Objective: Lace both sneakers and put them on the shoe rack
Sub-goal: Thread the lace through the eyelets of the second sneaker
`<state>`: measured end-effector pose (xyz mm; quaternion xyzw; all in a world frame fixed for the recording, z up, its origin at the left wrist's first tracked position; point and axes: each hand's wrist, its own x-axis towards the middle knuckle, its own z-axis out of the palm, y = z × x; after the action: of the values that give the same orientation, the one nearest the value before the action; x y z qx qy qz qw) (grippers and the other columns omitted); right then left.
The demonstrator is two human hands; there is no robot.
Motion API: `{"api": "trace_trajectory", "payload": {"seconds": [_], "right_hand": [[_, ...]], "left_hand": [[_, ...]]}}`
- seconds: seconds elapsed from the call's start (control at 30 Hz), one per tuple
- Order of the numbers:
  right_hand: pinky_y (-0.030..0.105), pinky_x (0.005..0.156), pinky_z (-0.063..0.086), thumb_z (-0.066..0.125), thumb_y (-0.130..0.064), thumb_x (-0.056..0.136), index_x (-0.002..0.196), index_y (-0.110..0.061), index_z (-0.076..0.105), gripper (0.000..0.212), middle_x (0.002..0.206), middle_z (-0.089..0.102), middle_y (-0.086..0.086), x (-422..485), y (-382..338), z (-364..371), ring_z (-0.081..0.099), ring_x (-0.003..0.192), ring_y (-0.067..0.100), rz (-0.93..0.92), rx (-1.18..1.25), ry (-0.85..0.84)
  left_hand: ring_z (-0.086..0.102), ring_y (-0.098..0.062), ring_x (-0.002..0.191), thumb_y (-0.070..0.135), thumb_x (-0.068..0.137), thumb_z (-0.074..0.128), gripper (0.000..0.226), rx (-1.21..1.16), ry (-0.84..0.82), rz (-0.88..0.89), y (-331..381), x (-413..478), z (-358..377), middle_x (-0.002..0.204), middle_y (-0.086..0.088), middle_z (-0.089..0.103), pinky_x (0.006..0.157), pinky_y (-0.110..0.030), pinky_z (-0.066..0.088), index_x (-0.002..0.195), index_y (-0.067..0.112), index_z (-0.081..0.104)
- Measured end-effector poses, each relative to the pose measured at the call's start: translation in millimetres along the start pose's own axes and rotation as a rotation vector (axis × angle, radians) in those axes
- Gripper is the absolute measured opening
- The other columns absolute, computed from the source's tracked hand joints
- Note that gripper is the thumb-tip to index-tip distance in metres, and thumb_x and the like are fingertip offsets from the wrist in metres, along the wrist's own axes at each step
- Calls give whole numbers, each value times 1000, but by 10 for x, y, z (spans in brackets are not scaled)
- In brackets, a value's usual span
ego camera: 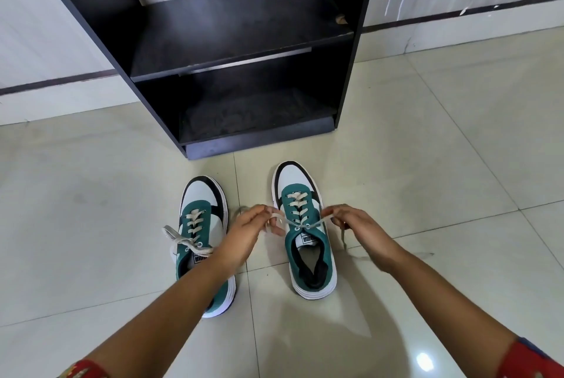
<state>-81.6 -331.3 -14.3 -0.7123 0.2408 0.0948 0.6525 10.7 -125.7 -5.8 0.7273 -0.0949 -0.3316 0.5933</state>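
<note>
Both forearms enter from the bottom corners, red sleeves at the edges. Left hand (248, 226) is pinched shut on one lace end, right hand (351, 222) pinched on the other; both ends run taut to the top eyelets of the right sneaker (308, 243), centre frame. It looks threaded through all eyelets, no knot yet. Step in hand: probably tightening before the tie. Next move needs the ends crossed and knotted without losing tension.

Left sneaker (201, 243) sits just beside it, lower left of centre, partly under the left forearm; laced, ends lying loose in no clear bow.

Rack (348, 78), upper centre, stands near the toes. Both visible shelves hold no shoes. Floor (442, 164) is pale tile.
</note>
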Motion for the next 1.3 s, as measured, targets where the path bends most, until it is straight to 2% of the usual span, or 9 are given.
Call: {"api": "trace_trajectory", "payload": {"seconds": [0.13,0.23,0.4,0.67,0.77,0.87,1.03,1.13,1.3], "right_hand": [[28,62,32,31,-22,98,68,-19,50,35,94,69,5,51,-11,164,49,71,13,14,437,-114],[24,54,30,30,-20,98,69,-18,44,33,62,55,-6,85,6,195,40,61,14,60,488,-90],[23,53,30,27,-14,98,66,-16,42,35,57,43,-3,60,72,187,33,56,13,112,620,-73],[20,53,29,33,-18,98,101,-23,64,31,61,41,-7,72,-55,268,37,55,6,-14,264,-83],[14,51,34,40,-10,95,107,-21,57,23,63,46,-5,44,-99,351,41,54,5,-36,270,-74],[13,52,39,45,-4,92,99,-21,40,20,68,51,-1,12,-84,400,47,53,4,-14,330,-65],[16,55,36,42,-7,96,97,-22,39,15,65,50,-2,-9,-78,396,48,57,3,-93,250,-124],[16,56,36,39,-7,97,102,-18,41,13,65,51,-5,-11,-82,372,48,58,2,-132,200,-165],[17,55,36,42,-14,97,93,-15,45,5,61,52,-6,12,-70,344,46,56,4,-156,189,-156]], "left_hand": [[63,-26,60,20,99,28,35,-375,-123,-139,17,53,145,92,-8,73,71,-38,44,67,14,42],[47,-12,45,15,98,29,33,-308,-68,-200,-2,114,164,59,1,54,55,-27,37,67,14,40],[36,-5,39,11,98,29,33,-180,-35,-252,-25,182,187,46,9,46,53,-24,32,67,15,40],[34,-3,46,15,100,31,30,-48,-125,-42,77,81,234,55,7,39,46,-16,27,108,17,59],[41,3,45,1,98,29,25,2,-224,28,156,53,311,53,15,50,46,-7,31,102,11,52],[41,3,44,-3,96,32,14,15,-287,53,179,52,352,65,2,47,45,-7,31,97,9,40],[30,-5,40,12,97,39,33,-62,-218,-113,92,189,247,52,4,42,39,-14,24,120,36,36],[28,-5,39,13,96,41,12,-97,-251,-138,83,233,229,47,6,41,36,-14,22,101,16,52],[29,-4,37,14,95,45,14,-137,-146,-141,53,220,250,45,9,41,36,-13,22,81,16,47]]}}
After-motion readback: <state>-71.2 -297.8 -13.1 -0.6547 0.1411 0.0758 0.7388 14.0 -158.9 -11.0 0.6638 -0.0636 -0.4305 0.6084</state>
